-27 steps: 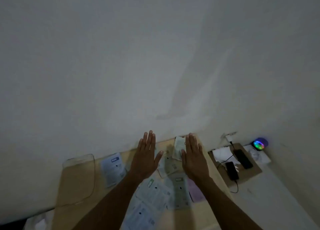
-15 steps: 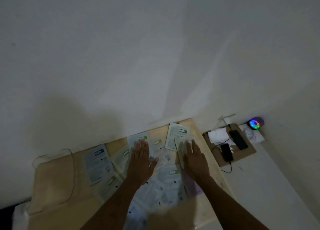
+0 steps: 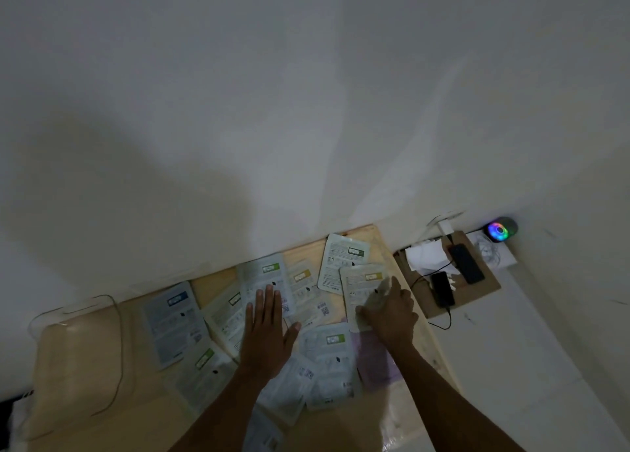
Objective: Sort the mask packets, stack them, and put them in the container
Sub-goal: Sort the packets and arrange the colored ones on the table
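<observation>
Several mask packets lie spread and overlapping on the wooden table (image 3: 215,282); one has a blue label (image 3: 175,322), others green or yellow labels, and a lilac one (image 3: 376,363) lies at the right. My left hand (image 3: 267,332) rests flat on the middle packets, fingers apart. My right hand (image 3: 390,311) sits with bent fingers on a yellow-labelled packet (image 3: 361,282) near the table's right edge; whether it grips the packet is unclear. A clear plastic container (image 3: 120,349) stands at the table's left end.
A white wall rises right behind the table. To the right, a cardboard sheet (image 3: 484,293) carries two dark phones (image 3: 442,288), crumpled white paper (image 3: 424,257) and a cable. A round device with coloured lights (image 3: 500,229) glows in the far right corner.
The view has tilted down, showing more of the table. My right hand has gone from flat to bent fingers on the yellow-labelled packet. My left hand stays flat.
</observation>
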